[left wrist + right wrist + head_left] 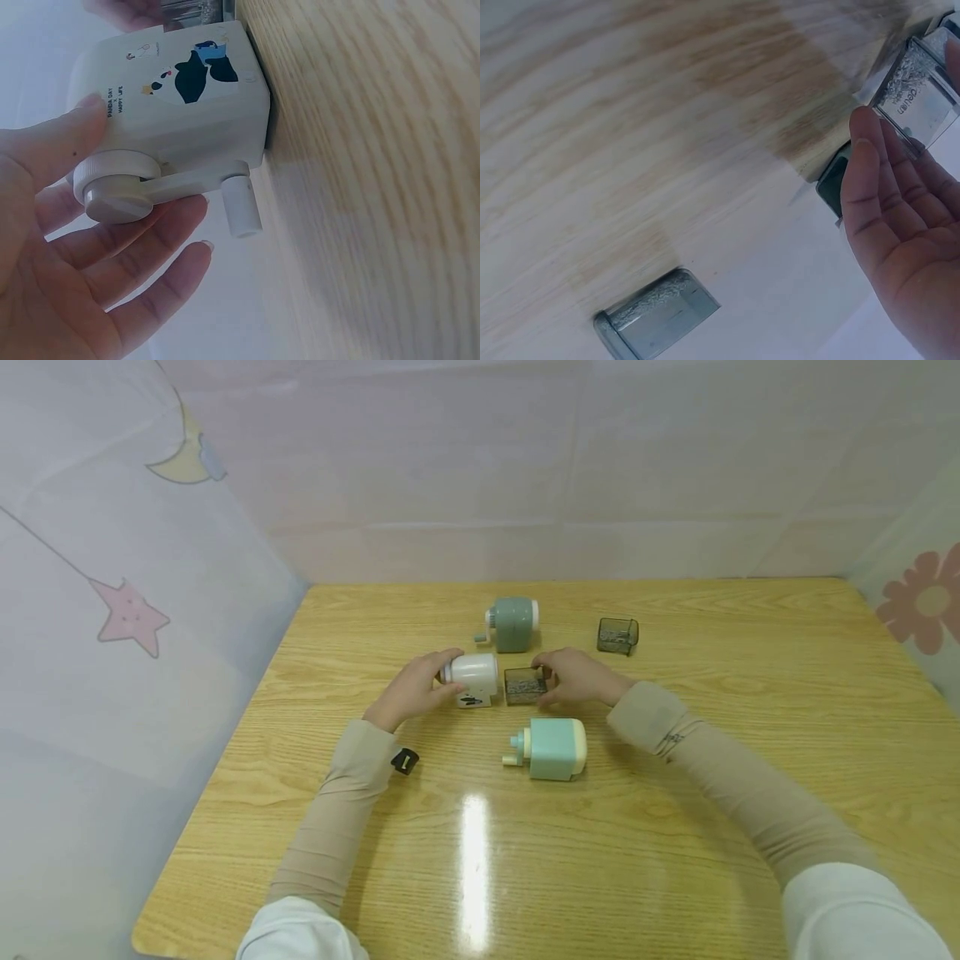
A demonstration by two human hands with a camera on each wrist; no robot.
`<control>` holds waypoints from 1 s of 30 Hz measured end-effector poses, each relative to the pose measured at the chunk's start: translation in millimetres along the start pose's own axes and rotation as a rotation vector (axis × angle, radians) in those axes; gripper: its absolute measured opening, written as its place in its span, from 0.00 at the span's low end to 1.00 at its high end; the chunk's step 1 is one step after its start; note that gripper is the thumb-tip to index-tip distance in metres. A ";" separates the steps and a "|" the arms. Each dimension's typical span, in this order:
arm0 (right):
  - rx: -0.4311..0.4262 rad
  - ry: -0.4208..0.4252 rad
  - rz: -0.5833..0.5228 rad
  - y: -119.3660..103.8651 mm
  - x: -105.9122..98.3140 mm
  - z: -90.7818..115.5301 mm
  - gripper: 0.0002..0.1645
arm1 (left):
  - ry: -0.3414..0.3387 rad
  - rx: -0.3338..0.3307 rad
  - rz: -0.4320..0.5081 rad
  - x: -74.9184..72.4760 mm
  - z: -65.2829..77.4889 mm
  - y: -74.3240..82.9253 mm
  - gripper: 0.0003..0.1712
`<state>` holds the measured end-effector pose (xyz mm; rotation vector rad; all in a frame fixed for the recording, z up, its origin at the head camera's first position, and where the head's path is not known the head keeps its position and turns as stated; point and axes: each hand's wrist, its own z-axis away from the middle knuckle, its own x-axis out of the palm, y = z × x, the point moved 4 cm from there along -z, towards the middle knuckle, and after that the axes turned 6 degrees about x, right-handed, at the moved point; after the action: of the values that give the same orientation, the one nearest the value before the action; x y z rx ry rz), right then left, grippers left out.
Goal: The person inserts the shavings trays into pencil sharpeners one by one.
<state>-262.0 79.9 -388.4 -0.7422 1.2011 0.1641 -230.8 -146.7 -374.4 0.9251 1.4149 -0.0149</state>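
Note:
My left hand (415,687) grips a white crank pencil sharpener (176,97) with a panda picture on its side. The thumb lies on its body near the crank (187,182), and the other fingers reach behind it. My right hand (581,678) pinches a clear, smoky shavings drawer (525,686) at its right end, thumb and fingers on opposite sides. Shavings and printed lettering show through the drawer in the right wrist view. Its left end lies just right of the white sharpener in the head view.
A dark green sharpener (513,625) stands behind, a mint and cream one (555,749) in front. Another smoky drawer (617,636) with shavings lies at the back right. A small black part (405,761) is beside the left sleeve on the wooden table (712,827).

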 end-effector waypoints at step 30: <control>-0.035 -0.023 -0.040 -10.9 10.5 -12.7 0.37 | 0.009 0.019 -0.007 -0.6 0.3 0.4 0.30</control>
<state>-262.5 61.3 -395.0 -0.7926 1.1633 0.1603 -230.4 -146.9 -373.8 0.9376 1.4280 -0.0295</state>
